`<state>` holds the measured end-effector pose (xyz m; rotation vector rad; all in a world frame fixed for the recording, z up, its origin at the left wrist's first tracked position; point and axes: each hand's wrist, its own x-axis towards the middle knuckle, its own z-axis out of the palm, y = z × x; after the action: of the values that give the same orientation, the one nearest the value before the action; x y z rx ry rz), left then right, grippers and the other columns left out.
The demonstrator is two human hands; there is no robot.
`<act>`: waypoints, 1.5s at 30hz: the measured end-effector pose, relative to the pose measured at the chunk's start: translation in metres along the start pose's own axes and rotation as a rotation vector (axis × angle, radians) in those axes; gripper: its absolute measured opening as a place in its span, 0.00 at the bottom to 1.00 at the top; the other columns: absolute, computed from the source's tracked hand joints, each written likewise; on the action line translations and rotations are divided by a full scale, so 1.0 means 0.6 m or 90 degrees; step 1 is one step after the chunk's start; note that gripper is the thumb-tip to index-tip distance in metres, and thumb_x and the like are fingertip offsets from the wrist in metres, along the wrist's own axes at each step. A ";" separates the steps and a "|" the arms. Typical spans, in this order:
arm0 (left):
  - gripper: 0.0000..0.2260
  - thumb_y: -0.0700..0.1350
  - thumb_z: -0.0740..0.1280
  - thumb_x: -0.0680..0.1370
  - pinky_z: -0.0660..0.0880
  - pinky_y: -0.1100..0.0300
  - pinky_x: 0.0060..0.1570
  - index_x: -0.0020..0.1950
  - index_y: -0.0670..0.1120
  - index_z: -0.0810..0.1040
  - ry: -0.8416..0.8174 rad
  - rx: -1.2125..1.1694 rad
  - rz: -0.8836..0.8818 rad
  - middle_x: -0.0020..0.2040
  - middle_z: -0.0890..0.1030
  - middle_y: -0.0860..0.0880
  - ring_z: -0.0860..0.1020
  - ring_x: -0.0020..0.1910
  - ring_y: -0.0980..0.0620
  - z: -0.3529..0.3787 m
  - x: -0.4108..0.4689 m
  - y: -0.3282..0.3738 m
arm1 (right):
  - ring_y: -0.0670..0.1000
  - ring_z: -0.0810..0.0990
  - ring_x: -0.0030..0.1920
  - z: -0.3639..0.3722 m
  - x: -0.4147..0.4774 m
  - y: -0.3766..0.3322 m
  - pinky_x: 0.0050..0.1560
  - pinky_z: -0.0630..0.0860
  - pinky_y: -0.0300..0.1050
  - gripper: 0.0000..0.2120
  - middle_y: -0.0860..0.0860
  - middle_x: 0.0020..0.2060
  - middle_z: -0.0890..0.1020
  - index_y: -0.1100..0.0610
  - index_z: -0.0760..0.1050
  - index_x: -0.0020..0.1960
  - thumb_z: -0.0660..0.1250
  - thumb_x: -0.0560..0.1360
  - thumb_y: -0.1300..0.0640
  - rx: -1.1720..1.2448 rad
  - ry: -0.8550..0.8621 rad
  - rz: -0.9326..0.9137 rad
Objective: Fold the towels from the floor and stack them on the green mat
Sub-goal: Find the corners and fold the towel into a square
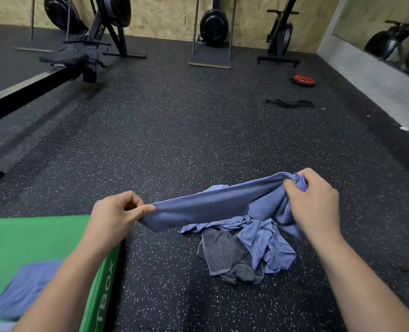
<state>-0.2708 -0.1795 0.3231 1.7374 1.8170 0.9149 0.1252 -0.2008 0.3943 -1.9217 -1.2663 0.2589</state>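
Note:
A blue towel point(213, 207) is stretched in the air between my hands above the floor. My left hand point(117, 214) pinches its left corner. My right hand point(313, 200) grips the bunched right end. Below it a heap lies on the floor: a crumpled blue towel point(268, 245) and a grey striped towel point(225, 255). The green mat point(31, 240) is at the lower left, with a folded blue towel point(24, 288) lying on it, partly hidden by my left forearm.
The floor point(174, 140) is black speckled rubber. A rowing machine point(43, 77) stretches along the left. More exercise machines stand by the back wall. A red weight plate point(303, 80) and a black band point(289, 103) lie at the right, near a concrete ledge.

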 end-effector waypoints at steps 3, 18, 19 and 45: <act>0.12 0.55 0.82 0.72 0.67 0.59 0.32 0.42 0.51 0.84 -0.054 -0.021 0.019 0.30 0.81 0.54 0.70 0.29 0.59 -0.004 -0.002 -0.001 | 0.54 0.71 0.33 -0.002 0.004 0.005 0.34 0.68 0.47 0.12 0.54 0.33 0.77 0.58 0.70 0.41 0.68 0.80 0.54 -0.011 0.009 0.019; 0.12 0.55 0.82 0.72 0.64 0.59 0.30 0.40 0.51 0.82 -0.062 -0.040 0.024 0.29 0.80 0.52 0.68 0.28 0.58 -0.011 -0.003 0.000 | 0.57 0.71 0.34 0.012 0.005 0.016 0.34 0.67 0.50 0.14 0.55 0.32 0.77 0.57 0.68 0.40 0.68 0.80 0.54 -0.028 -0.012 0.043; 0.15 0.56 0.83 0.71 0.62 0.61 0.29 0.38 0.49 0.81 -0.060 -0.039 0.027 0.27 0.78 0.53 0.66 0.27 0.59 -0.012 -0.005 0.003 | 0.58 0.71 0.35 0.012 0.004 0.016 0.34 0.67 0.50 0.13 0.55 0.32 0.77 0.57 0.68 0.40 0.68 0.80 0.54 -0.028 -0.013 0.042; 0.20 0.60 0.83 0.69 0.65 0.57 0.36 0.45 0.48 0.80 -0.085 -0.141 0.028 0.31 0.79 0.48 0.69 0.32 0.54 -0.011 -0.012 0.018 | 0.59 0.79 0.40 0.015 0.009 0.031 0.37 0.73 0.51 0.12 0.53 0.36 0.80 0.55 0.72 0.43 0.68 0.81 0.51 -0.036 -0.061 0.048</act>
<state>-0.2678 -0.1879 0.3347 1.6631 1.5363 0.9551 0.1355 -0.1951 0.3762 -2.0289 -1.2777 0.3612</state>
